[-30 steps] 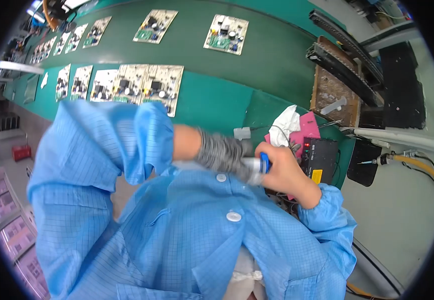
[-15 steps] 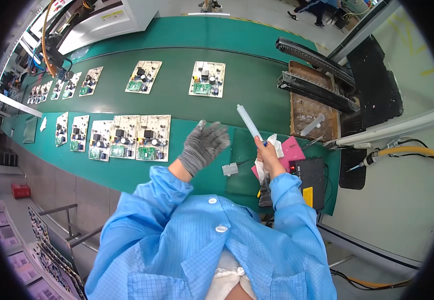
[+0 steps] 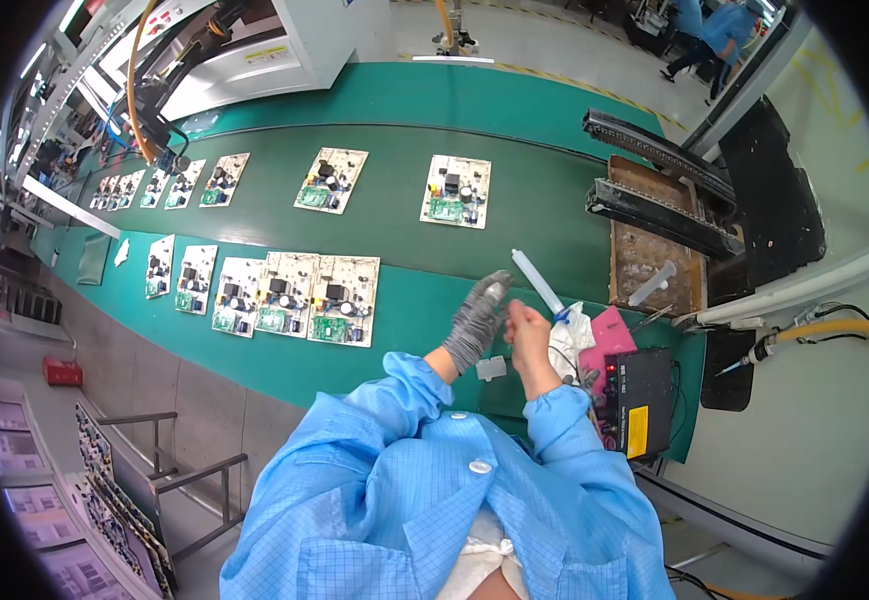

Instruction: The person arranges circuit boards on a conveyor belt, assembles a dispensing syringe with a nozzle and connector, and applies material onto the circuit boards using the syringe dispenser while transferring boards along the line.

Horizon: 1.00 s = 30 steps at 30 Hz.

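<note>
My left hand (image 3: 476, 322), in a grey glove, is over the green mat with its fingers stretched forward and nothing visible in them. Close beside it on the right, my bare right hand (image 3: 529, 345) has its fingers curled closed; whether they grip anything is hidden. Just beyond my right hand, a translucent syringe-like tube (image 3: 537, 280) slants with its lower end by a crumpled white tissue (image 3: 568, 335). A small clear plastic piece (image 3: 491, 369) sits between my wrists.
Circuit boards (image 3: 344, 300) stand in a row at left, with more boards (image 3: 456, 192) on the dark green belt beyond. At right are a pink pad (image 3: 607, 338), a black control box (image 3: 642, 400) and a brown tray (image 3: 626, 240) holding another clear tube (image 3: 652, 284).
My right hand has let go of the tube, which now rests by the tissue. Both hands have come close together. The whole view has shifted, moving the boards right and down.
</note>
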Tool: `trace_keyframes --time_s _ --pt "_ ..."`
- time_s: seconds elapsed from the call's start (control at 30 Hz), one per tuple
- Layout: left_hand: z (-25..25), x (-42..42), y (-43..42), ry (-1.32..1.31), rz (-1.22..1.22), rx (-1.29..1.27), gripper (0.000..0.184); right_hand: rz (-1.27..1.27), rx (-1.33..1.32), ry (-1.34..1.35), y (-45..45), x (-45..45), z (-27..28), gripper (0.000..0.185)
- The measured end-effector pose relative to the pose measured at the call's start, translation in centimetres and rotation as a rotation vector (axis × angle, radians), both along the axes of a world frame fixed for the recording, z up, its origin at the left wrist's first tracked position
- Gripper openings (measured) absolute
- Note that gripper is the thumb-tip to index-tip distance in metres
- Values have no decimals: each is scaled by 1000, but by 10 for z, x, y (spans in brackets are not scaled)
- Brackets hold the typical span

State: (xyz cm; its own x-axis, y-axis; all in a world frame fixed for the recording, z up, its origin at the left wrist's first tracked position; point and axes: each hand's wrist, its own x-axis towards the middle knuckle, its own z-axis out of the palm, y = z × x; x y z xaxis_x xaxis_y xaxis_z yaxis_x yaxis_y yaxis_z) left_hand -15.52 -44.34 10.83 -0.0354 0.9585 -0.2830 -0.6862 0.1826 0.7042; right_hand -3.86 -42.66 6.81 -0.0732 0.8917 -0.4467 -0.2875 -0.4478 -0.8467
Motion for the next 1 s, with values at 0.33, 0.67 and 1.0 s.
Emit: trace_keyframes --time_s 0.33,0.67,1.0 --pt "45 12 -89 68 -540 324 47 -611 -72 -57 36 72 -37 17" --pt "53 -47 -73 -217 -437 269 51 132 315 -202 -33 -12 71 38" --pt "52 -56 -86 -230 -358 185 59 440 240 -223 -34 3 54 22"
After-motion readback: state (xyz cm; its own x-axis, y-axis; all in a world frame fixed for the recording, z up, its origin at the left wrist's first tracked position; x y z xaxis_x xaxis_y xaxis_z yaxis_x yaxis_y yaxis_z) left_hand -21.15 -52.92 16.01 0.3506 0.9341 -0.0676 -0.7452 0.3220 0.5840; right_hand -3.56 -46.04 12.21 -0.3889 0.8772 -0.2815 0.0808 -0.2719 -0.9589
